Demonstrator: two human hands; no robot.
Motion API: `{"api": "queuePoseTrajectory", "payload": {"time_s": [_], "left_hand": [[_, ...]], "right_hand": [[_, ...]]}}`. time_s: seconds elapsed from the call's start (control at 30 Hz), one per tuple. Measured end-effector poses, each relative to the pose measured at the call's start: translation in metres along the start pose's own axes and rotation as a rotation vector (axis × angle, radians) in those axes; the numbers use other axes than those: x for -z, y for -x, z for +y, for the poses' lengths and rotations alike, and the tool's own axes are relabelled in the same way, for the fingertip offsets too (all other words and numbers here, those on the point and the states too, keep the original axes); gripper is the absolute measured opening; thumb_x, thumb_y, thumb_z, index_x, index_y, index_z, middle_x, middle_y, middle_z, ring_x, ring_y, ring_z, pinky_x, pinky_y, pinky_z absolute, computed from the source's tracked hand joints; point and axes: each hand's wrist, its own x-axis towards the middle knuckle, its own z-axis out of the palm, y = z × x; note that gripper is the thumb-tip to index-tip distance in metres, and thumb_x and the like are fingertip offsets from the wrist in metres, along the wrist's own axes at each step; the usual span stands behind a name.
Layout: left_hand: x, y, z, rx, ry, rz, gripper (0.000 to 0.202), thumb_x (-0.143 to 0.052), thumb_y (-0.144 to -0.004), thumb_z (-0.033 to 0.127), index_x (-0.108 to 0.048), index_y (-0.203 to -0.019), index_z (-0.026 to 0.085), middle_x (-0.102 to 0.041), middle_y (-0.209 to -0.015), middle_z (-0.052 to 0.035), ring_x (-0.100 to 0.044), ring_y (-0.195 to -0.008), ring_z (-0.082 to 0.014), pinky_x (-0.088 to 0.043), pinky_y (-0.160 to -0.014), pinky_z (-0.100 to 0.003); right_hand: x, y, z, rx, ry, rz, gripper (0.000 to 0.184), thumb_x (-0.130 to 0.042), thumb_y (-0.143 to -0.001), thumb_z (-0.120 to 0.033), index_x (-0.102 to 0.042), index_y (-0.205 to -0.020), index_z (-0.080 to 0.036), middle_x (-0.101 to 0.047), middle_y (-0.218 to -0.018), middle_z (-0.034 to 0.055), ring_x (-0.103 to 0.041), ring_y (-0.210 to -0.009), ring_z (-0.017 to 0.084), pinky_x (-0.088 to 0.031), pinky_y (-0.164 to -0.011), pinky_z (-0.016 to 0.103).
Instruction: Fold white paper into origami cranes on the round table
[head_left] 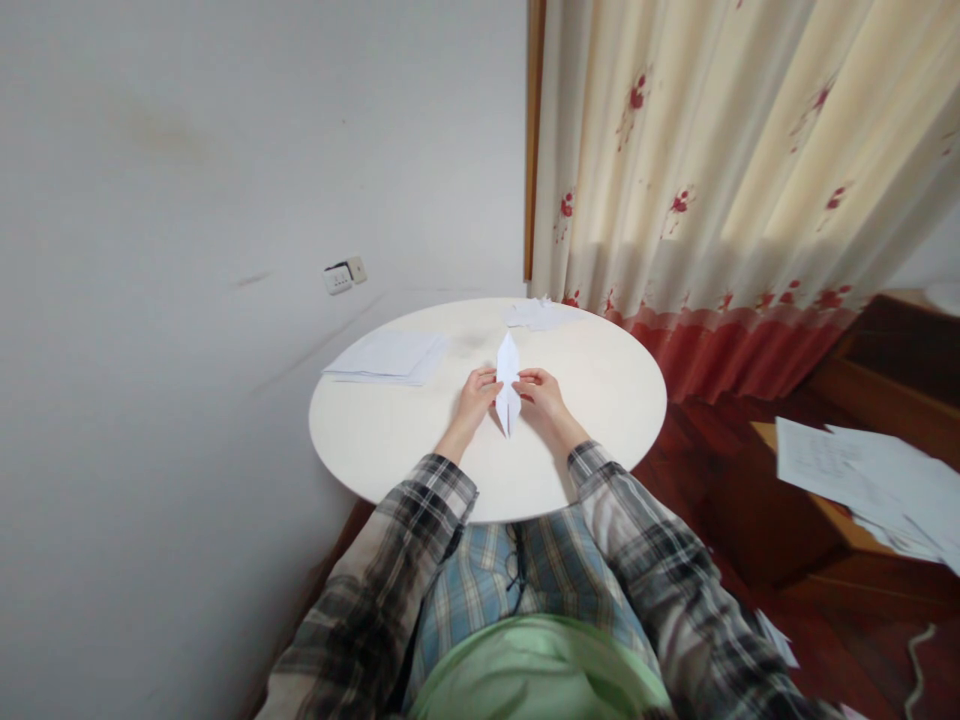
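Between my two hands is a folded piece of white paper (508, 362), long and narrow with pointed ends, held just above the round white table. One point faces away from me and the other toward me, where a slit runs down the near half. My left hand (478, 397) pinches its left edge, thumb on top and fingers behind. On the opposite edge my right hand (541, 392) grips in the same way, near the paper's middle. The fingertips beneath the paper are partly hidden.
A stack of white sheets (386, 355) lies at the table's (420, 460) left. Paper scraps (541, 314) sit at its far edge. Beyond are a wall socket (338, 279) and a flowered curtain (697, 180). Loose papers (862, 480) rest on wooden furniture at right.
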Motion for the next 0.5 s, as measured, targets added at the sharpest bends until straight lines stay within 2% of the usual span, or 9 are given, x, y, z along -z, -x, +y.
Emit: {"api": "queuePoseTrajectory", "payload": {"time_s": [0.13,0.3,0.5], "left_hand": [[0.0,-0.0003,-0.001,0.042,0.057,-0.052,0.036,-0.061,-0.065,0.024,-0.054,-0.098,0.015,-0.061,-0.097,-0.0078,-0.058,-0.081,-0.0157,-0.044,-0.058,-0.021],[0.001,-0.0018,-0.0038,0.078,0.093,-0.073,0.037,-0.061,-0.063,0.02,-0.057,-0.099,0.014,-0.062,-0.095,-0.0078,-0.058,-0.075,-0.0146,-0.043,-0.057,-0.021],[0.0017,-0.002,-0.0052,0.102,0.103,-0.072,0.029,-0.061,-0.06,0.019,-0.06,-0.089,0.012,-0.065,-0.082,-0.0059,-0.058,-0.067,-0.0133,-0.043,-0.058,-0.023]], "right_hand": [[0.0003,-0.0017,0.0011,-0.009,-0.016,0.017,0.025,-0.068,-0.051,-0.011,-0.054,-0.071,-0.017,-0.06,-0.06,-0.0041,-0.057,-0.056,0.01,-0.046,-0.06,0.025],[0.0006,0.0002,0.0,-0.006,-0.002,-0.046,0.023,-0.067,-0.05,-0.013,-0.057,-0.071,-0.017,-0.061,-0.062,-0.0033,-0.056,-0.058,0.01,-0.045,-0.062,0.026],[0.0001,0.0033,-0.0024,-0.019,0.016,-0.094,0.021,-0.065,-0.051,-0.015,-0.061,-0.071,-0.016,-0.064,-0.068,0.0002,-0.056,-0.061,0.011,-0.043,-0.064,0.026]]}}
